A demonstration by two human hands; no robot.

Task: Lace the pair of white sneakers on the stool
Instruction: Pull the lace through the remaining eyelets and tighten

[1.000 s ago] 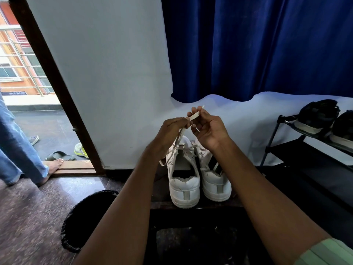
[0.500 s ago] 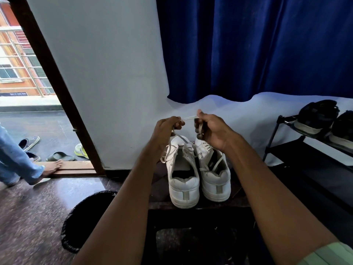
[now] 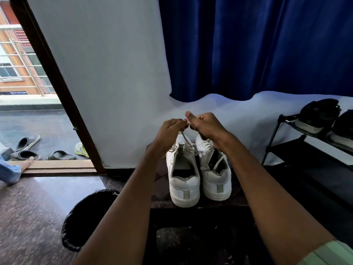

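Note:
Two white sneakers stand side by side on a dark stool (image 3: 238, 197), heels toward me: the left sneaker (image 3: 182, 180) and the right sneaker (image 3: 215, 175). A white lace (image 3: 185, 139) rises taut from the left sneaker's eyelets. My left hand (image 3: 170, 131) pinches it just above the shoe. Fingertip to fingertip with it, my right hand (image 3: 206, 124) pinches the same lace's end, thumb up, above the right sneaker's toe. Loose lace lies across the right sneaker's opening.
A black bin (image 3: 87, 217) stands left of the stool. A black shoe rack (image 3: 305, 150) with dark shoes (image 3: 319, 115) is at the right. White wall and blue curtain (image 3: 257, 46) lie behind. Through the open doorway at left are slippers (image 3: 26, 148) and a person's bare foot (image 3: 24, 165).
Both hands came down from chest height toward the sneakers and closed together on the lace. The person at the doorway moved left, mostly out of view.

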